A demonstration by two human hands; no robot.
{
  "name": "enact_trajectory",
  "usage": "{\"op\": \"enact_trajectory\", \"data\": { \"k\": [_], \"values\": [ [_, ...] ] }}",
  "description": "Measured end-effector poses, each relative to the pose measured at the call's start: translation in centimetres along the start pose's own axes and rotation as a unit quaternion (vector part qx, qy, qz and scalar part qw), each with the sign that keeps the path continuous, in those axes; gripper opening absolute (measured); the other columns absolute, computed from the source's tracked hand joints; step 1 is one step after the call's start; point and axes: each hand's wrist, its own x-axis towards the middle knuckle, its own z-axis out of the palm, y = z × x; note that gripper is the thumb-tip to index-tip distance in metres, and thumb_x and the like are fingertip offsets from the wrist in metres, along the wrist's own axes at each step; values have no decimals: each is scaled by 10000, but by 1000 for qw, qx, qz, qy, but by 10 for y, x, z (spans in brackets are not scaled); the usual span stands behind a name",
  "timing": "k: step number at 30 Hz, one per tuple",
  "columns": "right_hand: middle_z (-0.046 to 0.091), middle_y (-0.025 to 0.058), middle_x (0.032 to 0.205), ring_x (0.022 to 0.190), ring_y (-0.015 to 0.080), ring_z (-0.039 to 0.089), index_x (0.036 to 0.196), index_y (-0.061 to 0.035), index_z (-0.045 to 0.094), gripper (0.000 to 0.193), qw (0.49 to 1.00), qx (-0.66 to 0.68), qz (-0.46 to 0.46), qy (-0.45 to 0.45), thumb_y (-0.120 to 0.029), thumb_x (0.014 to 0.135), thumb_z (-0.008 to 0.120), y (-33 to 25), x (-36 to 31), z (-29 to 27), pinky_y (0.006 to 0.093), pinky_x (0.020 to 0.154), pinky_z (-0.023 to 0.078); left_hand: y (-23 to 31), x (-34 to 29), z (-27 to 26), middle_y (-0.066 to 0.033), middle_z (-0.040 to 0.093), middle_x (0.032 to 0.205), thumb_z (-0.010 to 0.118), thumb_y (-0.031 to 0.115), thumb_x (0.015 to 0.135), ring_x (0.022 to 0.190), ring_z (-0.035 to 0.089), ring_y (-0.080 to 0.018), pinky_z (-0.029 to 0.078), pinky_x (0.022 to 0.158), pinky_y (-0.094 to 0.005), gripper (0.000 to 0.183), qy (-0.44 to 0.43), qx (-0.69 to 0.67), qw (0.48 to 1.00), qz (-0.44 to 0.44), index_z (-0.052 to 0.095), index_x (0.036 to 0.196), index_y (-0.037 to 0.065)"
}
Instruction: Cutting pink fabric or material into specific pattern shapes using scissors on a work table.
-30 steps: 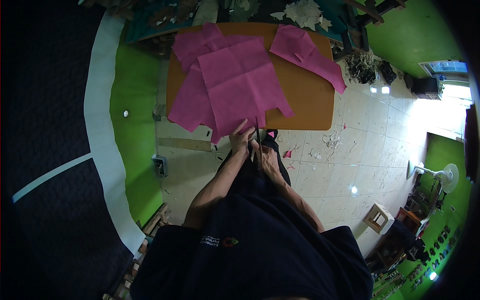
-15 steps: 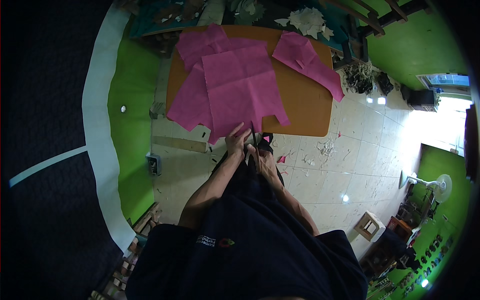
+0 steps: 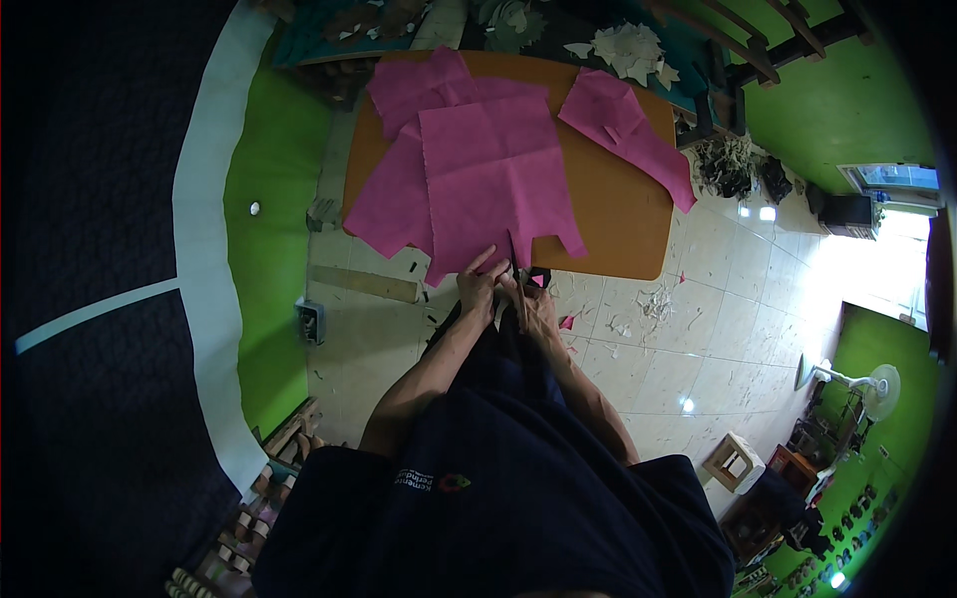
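Note:
A large pink sheet [image 3: 490, 164], which looks like leather or thick cloth, lies on the orange-brown table, its near edge hanging toward me. My right hand [image 3: 539, 311] is closed round a pair of dark scissors [image 3: 514, 255], their blades pointing away from me into the sheet's near edge. Just left of the blades, my left hand [image 3: 478, 289] grips that edge, index finger reaching over the pink surface. Beneath the large sheet lie more pink pieces [image 3: 391, 204], partly covered. A separate pink piece [image 3: 623, 125] rests at the table's far right.
The table [image 3: 623, 234] stands in front of me. Pale scraps [image 3: 656, 302] and pink bits litter the tiled floor on the right. Beyond the table, a teal surface holds a pile of cream offcuts [image 3: 623, 52]. A white fan [image 3: 879, 391] stands far right; a green wall [image 3: 269, 269] runs along the left.
The whole view has shifted slightly, moving the table rightward in it. The scissor blades have gone a little farther forward into the pink sheet. Both hands keep their holds.

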Motion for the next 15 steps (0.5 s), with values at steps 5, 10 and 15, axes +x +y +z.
{"op": "enact_trajectory", "data": {
  "k": [5, 10, 15],
  "values": [
    [528, 47, 571, 476, 148, 535, 979, 0, 762, 808, 1000, 11, 13, 1, -775, 784, 639, -5, -4, -2, 306, 446, 411, 6, -3, -4, -102, 702, 971, 746, -13, 841, 807, 681, -171, 555, 721, -300, 430, -23, 11, 998, -52, 648, 1260, -17],
    [526, 28, 566, 486, 144, 534, 999, -16, 765, 768, 1000, 12, -20, -16, -749, 814, 628, -8, 4, -1, 309, 461, 402, -3, 2, -5, -112, 701, 959, 740, -24, 836, 807, 689, -169, 568, 709, -296, 480, -7, -17, 1000, -10, 617, 1300, -12],
    [513, 26, 550, 492, 127, 518, 1019, -21, 762, 697, 999, 9, -40, -1, -686, 855, 632, 2, 7, -1, 318, 460, 387, -4, 3, -8, -126, 694, 1026, 771, -2, 815, 859, 692, -171, 570, 762, -291, 519, -7, -8, 1000, -26, 613, 1310, -3]
  ]
}}
